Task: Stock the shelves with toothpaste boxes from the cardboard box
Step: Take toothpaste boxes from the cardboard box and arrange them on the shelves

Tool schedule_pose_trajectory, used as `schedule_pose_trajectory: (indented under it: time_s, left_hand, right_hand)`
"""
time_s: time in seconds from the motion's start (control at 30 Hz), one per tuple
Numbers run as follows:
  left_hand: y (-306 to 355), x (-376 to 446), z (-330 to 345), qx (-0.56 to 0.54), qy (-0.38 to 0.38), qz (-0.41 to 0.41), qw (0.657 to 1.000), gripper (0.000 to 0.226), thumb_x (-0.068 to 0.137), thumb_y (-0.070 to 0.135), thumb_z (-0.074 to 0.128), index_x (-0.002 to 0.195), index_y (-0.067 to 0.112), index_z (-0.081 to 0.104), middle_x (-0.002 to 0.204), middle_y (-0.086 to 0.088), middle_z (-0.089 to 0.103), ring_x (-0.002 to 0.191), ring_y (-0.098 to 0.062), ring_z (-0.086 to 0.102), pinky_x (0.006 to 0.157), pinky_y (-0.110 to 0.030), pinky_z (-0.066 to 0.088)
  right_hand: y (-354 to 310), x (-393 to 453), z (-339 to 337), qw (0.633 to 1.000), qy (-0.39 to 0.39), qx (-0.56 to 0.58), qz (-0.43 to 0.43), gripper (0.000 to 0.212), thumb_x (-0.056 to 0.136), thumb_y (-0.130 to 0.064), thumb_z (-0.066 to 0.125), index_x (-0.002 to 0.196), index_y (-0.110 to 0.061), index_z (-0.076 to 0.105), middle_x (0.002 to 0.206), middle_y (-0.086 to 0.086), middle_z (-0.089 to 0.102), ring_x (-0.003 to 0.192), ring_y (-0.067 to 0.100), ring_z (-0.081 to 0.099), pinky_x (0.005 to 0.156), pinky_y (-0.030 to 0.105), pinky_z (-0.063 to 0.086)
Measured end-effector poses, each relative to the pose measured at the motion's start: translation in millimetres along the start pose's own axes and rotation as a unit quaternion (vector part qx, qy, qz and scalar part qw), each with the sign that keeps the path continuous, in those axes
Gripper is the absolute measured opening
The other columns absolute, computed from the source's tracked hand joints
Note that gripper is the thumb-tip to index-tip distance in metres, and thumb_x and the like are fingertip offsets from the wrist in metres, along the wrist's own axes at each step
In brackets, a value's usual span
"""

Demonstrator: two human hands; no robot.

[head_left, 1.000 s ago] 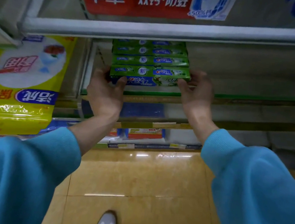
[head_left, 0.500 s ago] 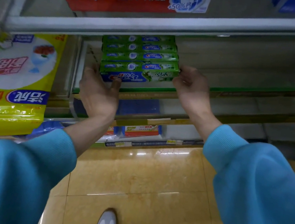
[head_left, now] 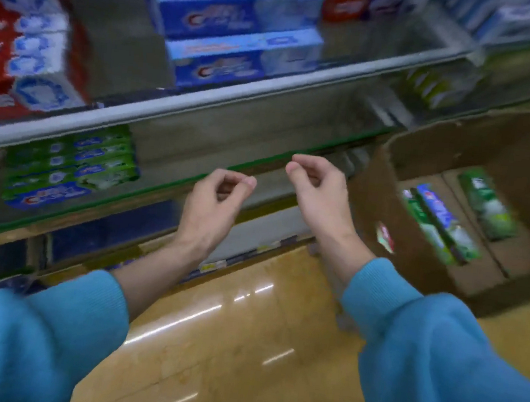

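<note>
A stack of green toothpaste boxes lies on the lower shelf at the left. My left hand and my right hand hover in front of that shelf, to the right of the stack, fingers loosely curled and holding nothing. At the right stands the brown cardboard box, open at the top. Inside it lie green and blue toothpaste boxes and another green one. The frame is blurred by motion.
The shelf above carries blue toothpaste boxes and red ones at the left. A grey shelf rail runs across. Below lies a glossy yellow tiled floor. A lower shelf holds dark blue items.
Both hands have let go of the green stack and pulled back to the right. The view has swung right, bringing the cardboard box into sight.
</note>
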State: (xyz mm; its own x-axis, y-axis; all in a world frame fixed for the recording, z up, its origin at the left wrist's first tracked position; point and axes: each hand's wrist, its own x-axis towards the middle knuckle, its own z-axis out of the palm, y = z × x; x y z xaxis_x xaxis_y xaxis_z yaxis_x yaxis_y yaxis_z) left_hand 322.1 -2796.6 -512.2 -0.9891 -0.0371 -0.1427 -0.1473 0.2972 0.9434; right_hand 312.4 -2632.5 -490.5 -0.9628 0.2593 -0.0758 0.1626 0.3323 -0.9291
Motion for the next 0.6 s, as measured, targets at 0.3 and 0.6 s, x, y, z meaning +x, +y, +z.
schedule_pose_trajectory:
  time_s: [0.3, 0.6]
  left_hand:
    - [152, -15, 186, 0.056, -0.046, 0.103, 0.992, 0.019, 0.095, 0.043, 0.063, 0.093, 0.025, 0.070, 0.098, 0.008, 0.071, 0.094, -0.010, 0.064, 0.084, -0.034, 0.052]
    - [202, 15, 305, 0.138, -0.145, 0.088, 0.976, 0.051, 0.092, 0.054, 0.062, 0.130, 0.020, 0.063, 0.125, 0.004, 0.066, 0.114, -0.015, 0.061, 0.103, -0.036, 0.047]
  right_hand:
    - [2, 6, -218, 0.985, 0.142, 0.076, 0.054, 0.022, 0.094, -0.025, 0.063, 0.111, -0.014, 0.070, 0.099, -0.002, 0.072, 0.091, 0.005, 0.065, 0.076, 0.009, 0.048]
    - [65, 49, -323, 0.919, 0.250, 0.090, 0.292, 0.030, 0.096, -0.031, 0.051, 0.111, -0.006, 0.060, 0.115, 0.014, 0.065, 0.110, 0.034, 0.060, 0.097, 0.041, 0.048]
